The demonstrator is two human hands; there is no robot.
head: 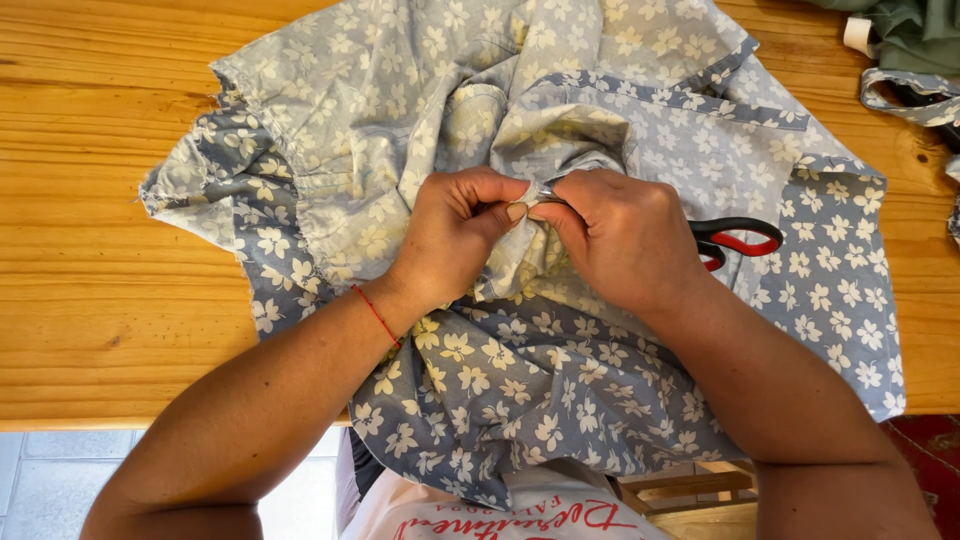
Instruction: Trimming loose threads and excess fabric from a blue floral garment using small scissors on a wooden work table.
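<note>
Both hands pinched floral fabric (560, 330) bunched mid-worktop (100, 250): left hand (455, 235) clenched on a fold, right hand (625, 235) gripping fabric plus a small metal tool, kind unclear. Scissors (735, 240) lay just beside. Risk: a slipping tip could nick cloth or thumb.

Bare forearms; thin red string bracelet (377, 315) on left wrist; white printed shirt (480, 510).

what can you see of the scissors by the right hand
Only the handles of the scissors show: two black loops lined in red, lying flat on the blue floral fabric just right of the right hand. The rest runs under that hand, so the blades are hidden, though a small silvery tip shows between the thumbs near the left hand; whether it belongs to the scissors cannot be told. The handles look like plastic.
</note>
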